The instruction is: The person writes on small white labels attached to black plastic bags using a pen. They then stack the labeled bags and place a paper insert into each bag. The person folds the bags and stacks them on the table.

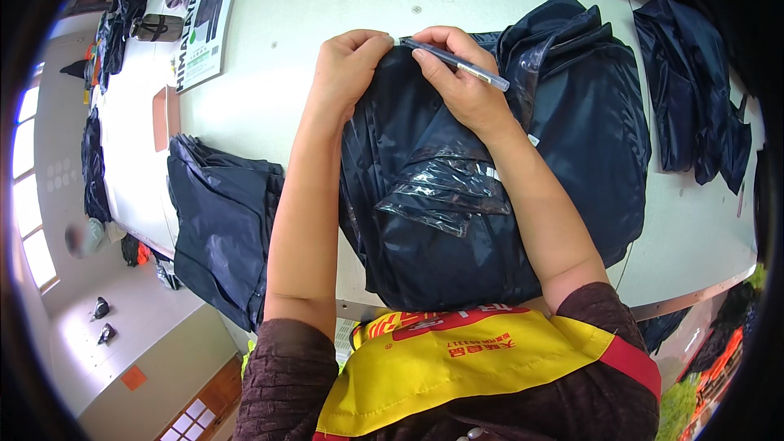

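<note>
A stack of dark navy fabric pieces (580,163) lies on the white table in front of me. My left hand (349,69) is closed at its far edge, with thumb and fingers pinching the fabric. Close beside it, my right hand (474,90) grips a slim pen (469,67) with a clear cap end pointing right. The pen's tip meets the fabric edge near my left fingertips; the exact contact is too small to see. A shiny strip, like clear plastic over dark cloth (449,192), lies across the stack beneath my right forearm.
Another dark fabric pile (224,229) hangs over the table's near edge at left. More dark pieces (690,90) lie at right. A printed packet with a jacket picture (208,28), a dark bottle-like object (157,28) and a pinkish box (166,118) are far left.
</note>
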